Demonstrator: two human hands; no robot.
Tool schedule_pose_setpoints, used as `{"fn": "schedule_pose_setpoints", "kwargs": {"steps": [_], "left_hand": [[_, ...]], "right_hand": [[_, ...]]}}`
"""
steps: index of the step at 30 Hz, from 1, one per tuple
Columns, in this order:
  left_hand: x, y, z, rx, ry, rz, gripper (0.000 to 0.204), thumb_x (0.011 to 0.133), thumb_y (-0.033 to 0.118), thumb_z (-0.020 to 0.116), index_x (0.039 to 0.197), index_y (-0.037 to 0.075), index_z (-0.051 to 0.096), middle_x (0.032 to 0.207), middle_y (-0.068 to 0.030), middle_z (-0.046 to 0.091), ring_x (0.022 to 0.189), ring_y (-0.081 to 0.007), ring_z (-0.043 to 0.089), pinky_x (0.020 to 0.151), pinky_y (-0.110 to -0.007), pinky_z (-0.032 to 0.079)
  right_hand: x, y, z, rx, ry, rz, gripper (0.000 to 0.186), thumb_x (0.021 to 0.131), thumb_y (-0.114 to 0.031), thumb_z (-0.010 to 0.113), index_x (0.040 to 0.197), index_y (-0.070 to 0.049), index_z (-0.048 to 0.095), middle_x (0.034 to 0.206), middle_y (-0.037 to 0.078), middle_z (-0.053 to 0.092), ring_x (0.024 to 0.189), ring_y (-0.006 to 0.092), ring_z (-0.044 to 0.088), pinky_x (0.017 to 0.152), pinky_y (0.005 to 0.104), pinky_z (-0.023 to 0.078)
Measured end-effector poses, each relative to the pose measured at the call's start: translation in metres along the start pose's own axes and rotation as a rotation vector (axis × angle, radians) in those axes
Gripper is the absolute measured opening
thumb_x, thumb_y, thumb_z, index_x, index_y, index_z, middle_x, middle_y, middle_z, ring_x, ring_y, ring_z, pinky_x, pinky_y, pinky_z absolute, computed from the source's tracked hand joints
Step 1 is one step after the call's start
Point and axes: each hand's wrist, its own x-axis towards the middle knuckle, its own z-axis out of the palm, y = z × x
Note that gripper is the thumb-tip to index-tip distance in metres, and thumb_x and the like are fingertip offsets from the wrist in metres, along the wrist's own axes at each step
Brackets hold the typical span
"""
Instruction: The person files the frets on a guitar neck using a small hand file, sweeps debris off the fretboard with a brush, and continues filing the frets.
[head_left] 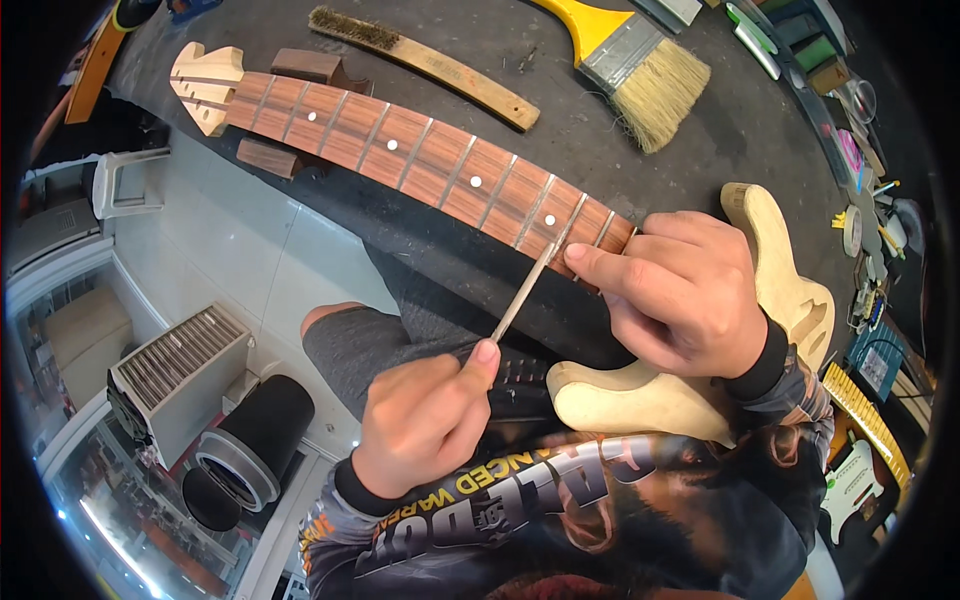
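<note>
An electric guitar (477, 182) lies across the bench, its pale headstock (208, 85) at far left and its reddish-brown fretboard slanting toward me. My left hand (425, 415) pinches the near end of a slim file (525, 295), whose far end rests along a fret close to the body end of the fretboard. Beside that tip, my right hand (680, 290) presses its index finger on the fretboard, while its other fingers curl at the neck's end. An unfinished pale wooden body (590, 395) reaches under and past my right wrist.
Wooden blocks (310, 66) sit under the headstock end. Beyond lie a narrow wooden-handled brush (430, 65) and a yellow-handled paintbrush (655, 90). Small tools and tape (852, 230) crowd the right edge. Down on the floor at left stand a black bin (260, 430) and a slatted box (185, 350).
</note>
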Motion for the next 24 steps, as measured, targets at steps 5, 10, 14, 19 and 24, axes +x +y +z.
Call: {"fn": "schedule_pose_setpoints", "kwargs": {"steps": [5,10,14,19,24], "left_hand": [[0.040,-0.012,0.012,-0.016,0.014,0.087,0.056,0.083,-0.012,0.077,0.139,-0.006,0.075,0.072,-0.0074,0.055,0.056,-0.0238,0.059,0.053,-0.040,0.049],[-0.010,-0.005,0.004,-0.020,0.106,0.041,0.041,0.083,-0.023,0.076,0.121,-0.006,0.078,0.062,-0.0058,0.050,0.046,-0.0218,0.049,0.048,-0.036,0.037],[-0.025,-0.010,-0.002,0.024,0.153,0.025,0.039,0.083,-0.022,0.077,0.118,-0.005,0.078,0.062,-0.0061,0.051,0.046,-0.0229,0.049,0.047,-0.035,0.037],[-0.014,-0.008,0.006,0.002,0.087,0.069,0.041,0.081,-0.021,0.078,0.119,-0.006,0.078,0.065,-0.0059,0.052,0.047,-0.0237,0.050,0.047,-0.036,0.037],[0.002,-0.008,0.009,-0.005,0.075,0.089,0.048,0.079,-0.020,0.076,0.124,-0.007,0.078,0.066,-0.0056,0.050,0.049,-0.0234,0.050,0.048,-0.036,0.039]], "right_hand": [[-0.001,0.002,0.004,0.039,0.030,-0.007,0.059,0.069,0.007,0.080,0.128,-0.003,0.082,0.072,0.004,0.061,0.060,0.0259,0.056,0.056,0.0410,0.043],[0.000,0.001,0.001,0.032,0.021,-0.003,0.062,0.069,0.007,0.080,0.130,-0.004,0.082,0.072,0.004,0.062,0.060,0.0257,0.057,0.056,0.0413,0.043],[-0.001,0.001,0.002,-0.014,0.007,0.027,0.056,0.070,-0.003,0.083,0.126,-0.010,0.083,0.076,0.003,0.064,0.066,0.0236,0.063,0.059,0.0381,0.053],[-0.001,0.001,0.004,0.043,0.029,0.020,0.062,0.070,0.009,0.079,0.130,-0.005,0.081,0.074,0.005,0.066,0.060,0.0264,0.060,0.057,0.0407,0.046],[0.001,0.000,0.003,0.002,0.022,0.033,0.055,0.070,-0.003,0.084,0.124,-0.009,0.083,0.075,0.004,0.064,0.066,0.0249,0.064,0.060,0.0387,0.054]]}}
